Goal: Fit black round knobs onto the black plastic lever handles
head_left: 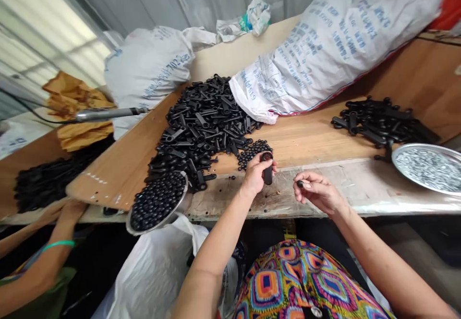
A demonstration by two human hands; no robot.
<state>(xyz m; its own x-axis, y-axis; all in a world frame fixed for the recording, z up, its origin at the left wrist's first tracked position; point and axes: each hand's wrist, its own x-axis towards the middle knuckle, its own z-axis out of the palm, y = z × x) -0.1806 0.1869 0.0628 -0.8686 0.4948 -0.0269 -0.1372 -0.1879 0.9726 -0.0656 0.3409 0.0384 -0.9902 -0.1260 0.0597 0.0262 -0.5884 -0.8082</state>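
In my left hand (pixel 255 177) is a black plastic part (pixel 267 174), long and flat-sided with a rounded, hollow-looking upper end. My right hand (pixel 320 192) is a short way to the right, pinching a small black ball (pixel 300 183) between thumb and fingertips. The two hands are apart, both above the front edge of the bench. Just behind my left hand lies a small heap of black balls (pixel 254 151). Beyond it rises a large pile of similar black plastic parts (pixel 205 117).
A metal bowl (pixel 184 199) of black balls stands at the bench's front left. On the right are a round tray (pixel 399 165) of small silvery pieces and a pile of black assemblies (pixel 385 120). A printed white sack (pixel 306 55) lies behind. Another person's hands (pixel 68 211) work at far left.
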